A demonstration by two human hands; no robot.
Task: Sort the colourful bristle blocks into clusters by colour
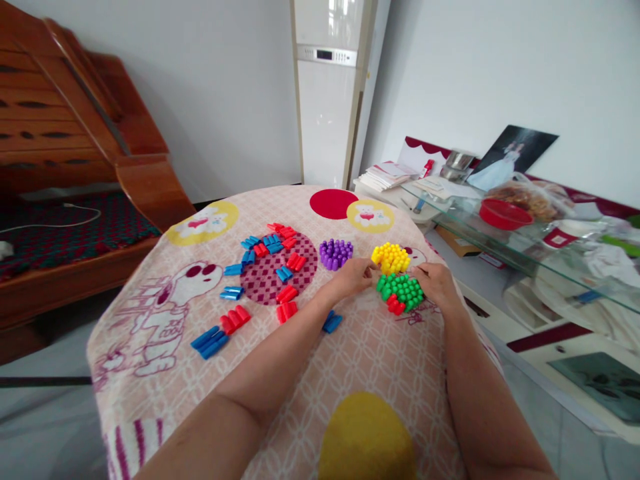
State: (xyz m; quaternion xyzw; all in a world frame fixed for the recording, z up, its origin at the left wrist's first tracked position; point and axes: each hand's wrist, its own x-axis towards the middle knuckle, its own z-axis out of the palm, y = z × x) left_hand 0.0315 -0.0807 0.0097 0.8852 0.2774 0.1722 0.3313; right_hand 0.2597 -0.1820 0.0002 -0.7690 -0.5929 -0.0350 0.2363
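On a pink cartoon-print cloth [165,347] lie clusters of small plastic pegs. My left hand [353,275] rests with curled fingers at the left side of a green peg cluster [401,289], just under a yellow cluster [391,257]. My right hand [437,281] is curled against the green cluster's right side. A few red pegs [395,304] sit at the green cluster's lower edge. A purple cluster [335,253] lies left of the yellow one. Whether either hand pinches a peg is hidden.
Loose red and blue pegs [273,257] are scattered in small groups over the cloth's left half, with a blue pair [332,323] under my left forearm. A wooden bench [75,160] stands at left, a white appliance [327,93] behind, a cluttered glass table [525,227] at right.
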